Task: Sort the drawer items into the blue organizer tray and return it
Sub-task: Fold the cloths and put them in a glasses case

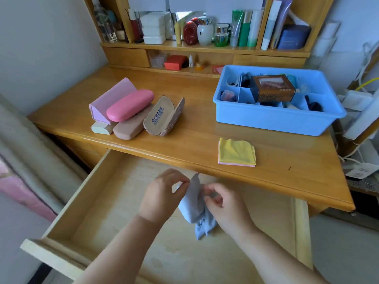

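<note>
Both hands hold a pale blue cloth [194, 203] above the open drawer [114, 201]: left hand [162, 193] fingers pinch its top edge, right hand [225, 208] fingers curl around its side. The blue organizer tray [276, 117] sits on the desk [194, 130], well beyond the fingers to the right.

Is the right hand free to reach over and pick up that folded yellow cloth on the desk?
Probably not right away. The right hand and left hand are both pinching a pale blue cloth over the open drawer. Nothing lies between it and the folded yellow cloth.
</note>
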Demonstrator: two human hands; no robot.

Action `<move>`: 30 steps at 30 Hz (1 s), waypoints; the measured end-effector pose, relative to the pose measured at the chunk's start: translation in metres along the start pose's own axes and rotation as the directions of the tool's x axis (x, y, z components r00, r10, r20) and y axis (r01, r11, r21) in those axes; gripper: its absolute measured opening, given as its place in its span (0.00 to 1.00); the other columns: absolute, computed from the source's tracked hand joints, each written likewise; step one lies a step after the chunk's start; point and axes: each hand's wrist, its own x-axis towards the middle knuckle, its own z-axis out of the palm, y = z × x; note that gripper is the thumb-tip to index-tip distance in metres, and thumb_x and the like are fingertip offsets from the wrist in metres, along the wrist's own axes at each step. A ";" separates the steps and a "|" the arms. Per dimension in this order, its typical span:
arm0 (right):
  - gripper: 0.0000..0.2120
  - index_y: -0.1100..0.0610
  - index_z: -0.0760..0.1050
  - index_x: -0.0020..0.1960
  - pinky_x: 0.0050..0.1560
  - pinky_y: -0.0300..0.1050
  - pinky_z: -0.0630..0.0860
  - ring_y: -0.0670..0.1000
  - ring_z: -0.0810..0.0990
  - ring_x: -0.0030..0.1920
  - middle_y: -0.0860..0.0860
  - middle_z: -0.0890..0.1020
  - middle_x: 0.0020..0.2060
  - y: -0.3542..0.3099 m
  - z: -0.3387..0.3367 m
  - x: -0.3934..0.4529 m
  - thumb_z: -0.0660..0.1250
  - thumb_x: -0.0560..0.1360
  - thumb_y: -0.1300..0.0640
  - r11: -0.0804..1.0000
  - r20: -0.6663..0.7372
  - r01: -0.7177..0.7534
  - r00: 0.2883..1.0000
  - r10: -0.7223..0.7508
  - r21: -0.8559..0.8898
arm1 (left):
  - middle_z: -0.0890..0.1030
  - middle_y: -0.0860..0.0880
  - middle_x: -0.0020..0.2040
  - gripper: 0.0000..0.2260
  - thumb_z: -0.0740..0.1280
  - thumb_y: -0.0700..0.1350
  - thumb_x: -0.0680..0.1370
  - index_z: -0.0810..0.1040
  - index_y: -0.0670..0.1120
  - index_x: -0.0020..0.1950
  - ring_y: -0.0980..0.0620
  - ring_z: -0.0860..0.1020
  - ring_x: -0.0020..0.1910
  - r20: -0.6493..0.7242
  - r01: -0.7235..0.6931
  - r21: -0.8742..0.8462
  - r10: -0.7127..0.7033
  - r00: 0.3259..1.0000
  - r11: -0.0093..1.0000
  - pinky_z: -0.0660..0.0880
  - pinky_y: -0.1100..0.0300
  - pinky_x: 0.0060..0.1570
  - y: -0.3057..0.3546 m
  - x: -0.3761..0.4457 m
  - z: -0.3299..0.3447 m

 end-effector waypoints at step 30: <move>0.10 0.50 0.74 0.34 0.38 0.43 0.65 0.48 0.70 0.36 0.51 0.74 0.36 -0.045 -0.087 -0.024 0.74 0.68 0.56 0.976 0.658 0.060 0.747 0.095 -0.210 | 0.82 0.62 0.34 0.05 0.74 0.42 0.72 0.82 0.51 0.38 0.74 0.75 0.37 0.575 0.186 -0.241 -0.014 0.818 0.952 0.68 0.78 0.41 0.069 -0.027 -0.032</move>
